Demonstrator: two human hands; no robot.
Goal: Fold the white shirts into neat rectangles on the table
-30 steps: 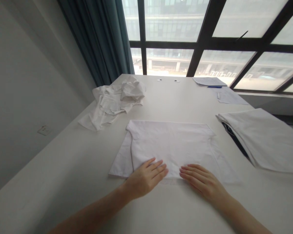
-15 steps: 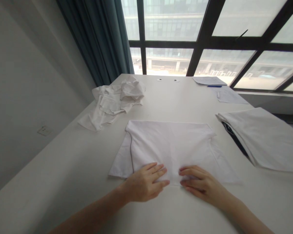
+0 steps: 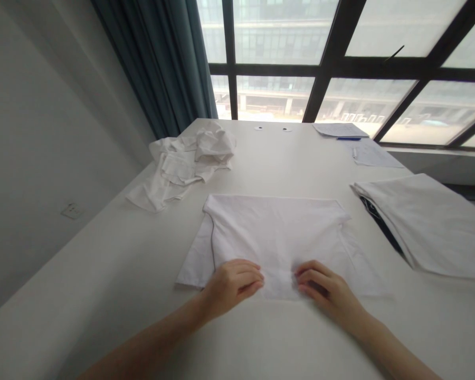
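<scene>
A white shirt point(image 3: 277, 227) lies folded flat on the table in front of me, with narrower flaps, apparently sleeves, sticking out at its left and right sides. On its near left part rests my left hand point(image 3: 233, 285), fingers bunched together and closed at the cloth. My right hand point(image 3: 326, 287) is over the near right part, its curled fingertips and thumb closing at the fabric. A short stretch of shirt separates the two hands. How much cloth the fingers grip is partly hidden.
A crumpled heap of white cloth point(image 3: 182, 163) lies at the back left. To the right sits a folded white cloth point(image 3: 431, 227) with dark material showing at its edge. Papers point(image 3: 376, 153) and a blue pen point(image 3: 348, 139) are near the window on the white table point(image 3: 114, 295).
Both hands have gone from fingers laid out on the shirt to curled fingers. The left has drawn slightly left, the right slightly up and right. The shirt has barely shifted.
</scene>
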